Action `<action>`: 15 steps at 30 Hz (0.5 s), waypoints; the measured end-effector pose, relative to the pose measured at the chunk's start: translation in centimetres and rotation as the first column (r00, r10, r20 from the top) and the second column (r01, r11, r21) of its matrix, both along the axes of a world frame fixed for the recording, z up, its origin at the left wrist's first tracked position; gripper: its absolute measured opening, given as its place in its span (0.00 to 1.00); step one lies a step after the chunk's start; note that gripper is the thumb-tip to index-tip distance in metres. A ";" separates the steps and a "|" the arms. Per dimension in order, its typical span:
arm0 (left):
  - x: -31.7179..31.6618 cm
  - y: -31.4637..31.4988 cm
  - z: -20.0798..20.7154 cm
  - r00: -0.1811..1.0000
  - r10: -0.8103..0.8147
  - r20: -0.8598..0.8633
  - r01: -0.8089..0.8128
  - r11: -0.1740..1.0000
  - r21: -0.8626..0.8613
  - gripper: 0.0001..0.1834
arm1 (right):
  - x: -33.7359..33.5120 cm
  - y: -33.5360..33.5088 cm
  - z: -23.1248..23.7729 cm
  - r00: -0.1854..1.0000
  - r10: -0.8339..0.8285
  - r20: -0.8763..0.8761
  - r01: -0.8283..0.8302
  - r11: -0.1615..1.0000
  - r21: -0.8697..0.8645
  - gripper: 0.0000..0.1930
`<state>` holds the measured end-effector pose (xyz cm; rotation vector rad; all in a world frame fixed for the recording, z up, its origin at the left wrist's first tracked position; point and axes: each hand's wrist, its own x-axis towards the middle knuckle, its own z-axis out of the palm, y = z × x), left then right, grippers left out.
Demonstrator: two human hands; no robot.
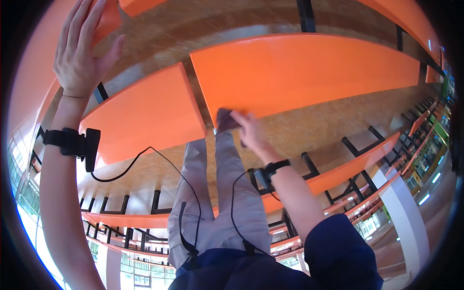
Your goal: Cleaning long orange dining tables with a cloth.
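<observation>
My left hand (79,55) reaches to the upper left with its fingers stretched out. It lies over or on the edge of an orange surface (38,63); whether it bears on it I cannot tell. In my right hand (250,131), smeared by motion, is a dark brownish cloth (225,121). The cloth is at the near left corner of a long orange bench top (309,72). A shorter orange bench top (145,108) stands to its left, with a narrow gap between the two.
Brown tiled floor (299,128) shows between the benches. Black metal legs (305,17) hold the tops up. More orange benches (333,166) run behind me. A black cable (166,159) loops from the device on my left wrist (89,149). A white pillar (403,222) stands at the right.
</observation>
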<state>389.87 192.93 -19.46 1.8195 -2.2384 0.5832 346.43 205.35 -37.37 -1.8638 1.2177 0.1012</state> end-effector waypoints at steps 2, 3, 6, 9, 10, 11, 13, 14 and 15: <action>0.4 0.6 0.1 1.000 0.001 0.016 -0.002 1.000 0.016 0.37 | -1.0 -4.6 -0.1 0.988 -0.149 0.041 0.154 0.976 -0.156 0.26; 0.7 0.8 0.5 1.000 -0.005 0.031 0.004 1.000 0.020 0.37 | -0.9 -7.4 0.5 0.976 -0.217 -0.031 0.206 0.958 -0.198 0.27; -0.3 -0.1 -0.6 1.000 -0.005 -0.001 0.005 1.000 -0.001 0.36 | -5.7 -17.9 -1.3 0.949 -0.291 -0.124 0.208 0.869 -0.450 0.28; -0.3 0.0 -0.8 0.999 -0.034 -0.010 0.034 0.999 -0.001 0.37 | -4.3 -25.0 -2.1 0.879 -0.393 -0.270 0.247 0.860 -0.447 0.25; 0.0 -0.1 0.0 0.999 -0.040 0.008 0.040 0.999 0.003 0.37 | -2.8 -26.0 -2.1 0.882 -0.397 -0.255 0.261 0.860 -0.439 0.25; 0.2 0.1 0.4 0.999 -0.032 0.024 0.031 0.999 0.023 0.37 | -1.0 -26.2 -2.5 0.876 -0.386 -0.288 0.268 0.888 -0.374 0.24; 0.2 0.1 0.3 0.999 -0.038 0.017 0.037 0.999 0.032 0.38 | 1.9 -23.9 -3.1 0.878 -0.270 -0.394 0.163 0.945 -0.284 0.23; 0.5 0.2 0.5 0.999 -0.033 0.025 0.032 0.999 0.043 0.39 | 4.0 -21.2 -3.0 0.900 -0.218 -0.377 0.117 0.954 -0.275 0.26; 0.6 0.2 0.9 0.999 -0.030 0.038 0.028 0.998 0.052 0.39 | 5.7 -18.1 -3.4 0.935 -0.161 -0.316 0.047 0.939 -0.341 0.32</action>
